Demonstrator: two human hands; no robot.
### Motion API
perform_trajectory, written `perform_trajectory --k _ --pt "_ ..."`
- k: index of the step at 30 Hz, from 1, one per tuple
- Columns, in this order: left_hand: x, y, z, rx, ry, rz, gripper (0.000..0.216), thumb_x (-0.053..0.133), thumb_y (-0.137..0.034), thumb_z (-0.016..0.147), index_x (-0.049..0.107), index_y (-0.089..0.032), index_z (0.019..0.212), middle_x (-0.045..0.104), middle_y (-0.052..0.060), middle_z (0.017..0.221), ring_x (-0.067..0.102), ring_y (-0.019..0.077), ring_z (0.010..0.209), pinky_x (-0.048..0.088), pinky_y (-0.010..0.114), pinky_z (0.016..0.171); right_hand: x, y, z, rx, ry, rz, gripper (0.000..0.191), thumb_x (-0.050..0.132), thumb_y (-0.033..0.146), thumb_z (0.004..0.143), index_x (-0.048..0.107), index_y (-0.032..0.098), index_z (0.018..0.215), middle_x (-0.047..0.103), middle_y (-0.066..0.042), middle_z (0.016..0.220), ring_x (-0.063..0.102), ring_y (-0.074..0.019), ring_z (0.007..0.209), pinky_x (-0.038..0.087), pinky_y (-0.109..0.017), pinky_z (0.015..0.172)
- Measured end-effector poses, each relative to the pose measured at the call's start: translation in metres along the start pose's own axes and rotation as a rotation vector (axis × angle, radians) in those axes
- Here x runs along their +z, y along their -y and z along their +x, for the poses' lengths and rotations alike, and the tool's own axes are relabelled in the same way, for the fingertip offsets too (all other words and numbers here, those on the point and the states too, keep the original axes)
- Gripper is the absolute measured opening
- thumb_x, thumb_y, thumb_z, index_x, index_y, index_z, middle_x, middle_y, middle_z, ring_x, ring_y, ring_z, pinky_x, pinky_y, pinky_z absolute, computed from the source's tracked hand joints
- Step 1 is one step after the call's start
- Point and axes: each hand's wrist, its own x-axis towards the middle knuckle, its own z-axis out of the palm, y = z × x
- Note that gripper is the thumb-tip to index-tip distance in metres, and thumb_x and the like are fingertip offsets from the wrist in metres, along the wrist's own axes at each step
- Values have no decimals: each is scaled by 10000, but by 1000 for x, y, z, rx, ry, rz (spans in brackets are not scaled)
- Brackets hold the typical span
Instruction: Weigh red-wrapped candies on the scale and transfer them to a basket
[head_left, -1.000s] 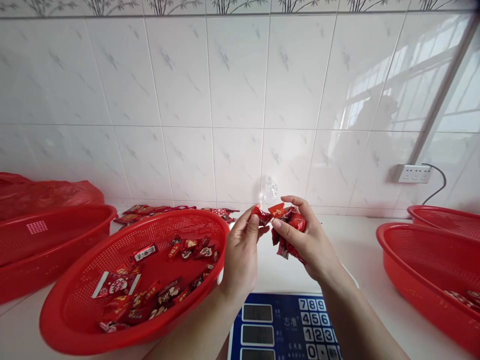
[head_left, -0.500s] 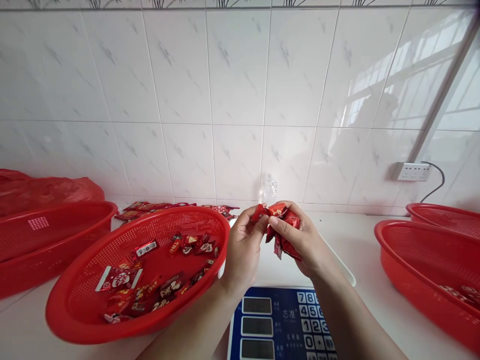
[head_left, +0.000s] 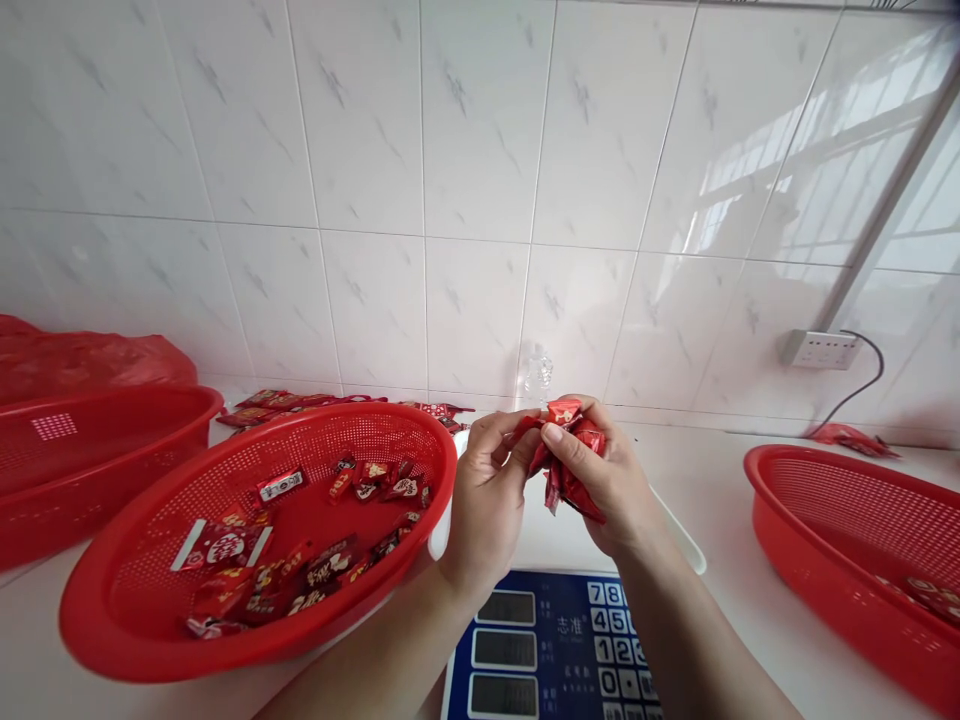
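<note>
"What did the hands have hold of?"

"A bunch of crumpled, glossy red foil-like packets point(head_left: 576, 478), creased and pointed at the corners. It was held up over the white plate of the flat scale with a blue printed keypad panel point(head_left: 559, 640). The right hand point(head_left: 609, 490) was closed around the bunch, thumb pressed on top. The left hand point(head_left: 487, 490) was beside it, fingertips pinched at the bunch's left edge."

"Were the hands touching?"

"They were drawn close together, but I couldn't tell whether their fingertips met."

"And left of the scale?"

"A red oval basket of perforated plastic point(head_left: 97, 625), its smooth rim flared outward. Small shiny wrapped pieces lay scattered inside, along with a flat red packet with white end strips point(head_left: 223, 545). Farther left was another red plastic basket point(head_left: 112, 490), with a thin, wrinkled red plastic bag point(head_left: 97, 360) behind it."

"What stood behind the scale?"

"A clear, ridged plastic bottle point(head_left: 538, 372), near the glossy, grey-veined white tile wall point(head_left: 472, 310)."

"To its right?"

"A deep red basket with mesh-like walls point(head_left: 795, 570), well apart from the hands, with some wrapped pieces inside."
</note>
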Motion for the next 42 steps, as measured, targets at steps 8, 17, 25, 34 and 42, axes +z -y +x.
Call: perform_trajectory --k 8,17,25,34,42 --pt "4 0 -6 -26 105 53 226 509 -359 941 610 -243 1107 624 55 1126 583 192 1075 474 368 965 -1 -1 3 -17 -53 41 273 740 406 763 556 234 867 577 62 615 507 -79 410 427 -192 349" --pt "1 0 -15 469 234 583 309 669 -206 829 531 -232 1103 560 49 1093 536 187 1060 440 369 966 -5 1 7 -207 -289 209 194 703 366 809 556 243 838 552 78 631 524 -59 463 423 -175 415" --pt "1 0 -15 513 295 747 179 584 -118 882 572 -215 1032 610 20 1009 568 139 985 468 302 896 -11 2 11 -80 -275 512 225 674 417 805 563 223 775 524 52 628 497 -68 519 429 -176 488" --pt "1 3 -10 479 326 796 256 602 -119 869 570 -218 1102 568 46 1118 524 156 1096 434 332 990 -19 10 15 175 -219 938 289 563 440 864 615 196 719 528 17 621 495 -88 558 457 -181 500" --pt "0 -1 -7 386 316 726 99 584 -156 890 624 -211 962 596 35 981 575 145 959 493 305 863 -32 11 20 102 -219 975 145 679 359 772 636 224 737 589 24 671 504 -84 542 453 -191 500"
